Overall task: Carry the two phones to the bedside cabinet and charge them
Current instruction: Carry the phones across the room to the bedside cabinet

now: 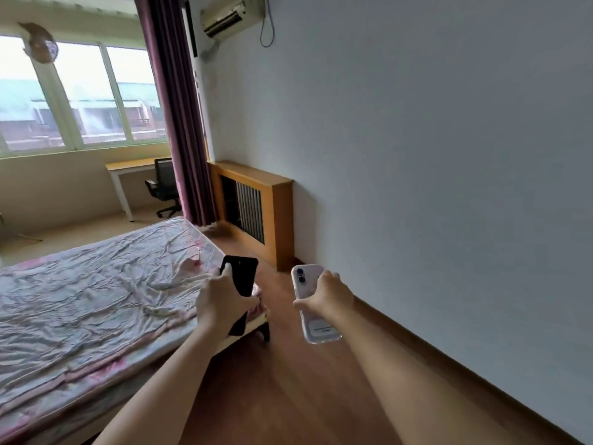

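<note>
Head view: two phones, left hand (221, 303) gripping black phone (242, 277), right hand (330, 298) gripping white phone (309, 303).

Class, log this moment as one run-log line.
stage: carrying | left hand: black phone | right hand: white phone | beside bed | cabinet: unseen

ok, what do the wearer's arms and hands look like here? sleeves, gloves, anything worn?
Both forearms are bare as far back as the head view shows them: no sleeve edge in view. The left hand and right hand are bare too: no gloves, and no watch, band or ring on the sides that face the camera. No cables, straps or markers on either arm. Nails are too small to judge.
</note>
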Available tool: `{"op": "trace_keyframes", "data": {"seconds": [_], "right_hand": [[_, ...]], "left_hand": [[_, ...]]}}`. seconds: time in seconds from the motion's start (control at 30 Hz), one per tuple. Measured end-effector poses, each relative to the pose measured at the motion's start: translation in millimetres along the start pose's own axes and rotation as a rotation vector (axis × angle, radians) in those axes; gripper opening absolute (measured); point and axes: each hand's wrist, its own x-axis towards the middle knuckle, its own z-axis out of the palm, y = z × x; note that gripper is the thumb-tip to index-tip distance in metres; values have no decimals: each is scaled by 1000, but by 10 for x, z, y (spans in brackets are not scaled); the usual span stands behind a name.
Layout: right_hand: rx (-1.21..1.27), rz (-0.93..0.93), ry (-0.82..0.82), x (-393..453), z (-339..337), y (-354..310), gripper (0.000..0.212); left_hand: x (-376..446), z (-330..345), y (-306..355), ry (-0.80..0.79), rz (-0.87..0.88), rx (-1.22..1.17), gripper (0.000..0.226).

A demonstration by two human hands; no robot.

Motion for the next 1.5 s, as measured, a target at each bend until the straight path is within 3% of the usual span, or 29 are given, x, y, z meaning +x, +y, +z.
{"op": "trace_keyframes", "data": {"seconds": [0.37,0.83,1.17,1.5], "right_hand": [[-53,96,79,1127,-179,407,92],[-34,53,102,2589,-441,811,89],[-76,-38,52,3541,-898,1608,90],[-125,-157,2,4505,-1145,2032,89]], "left_hand": [[1025,827,693,-38,102,-74,93],[2206,1561,1366,-31,124,-92,80],[2421,2219,2247,-5,-9,-86,92],[2804,2699,2847,43,-125,-93,90]]}}
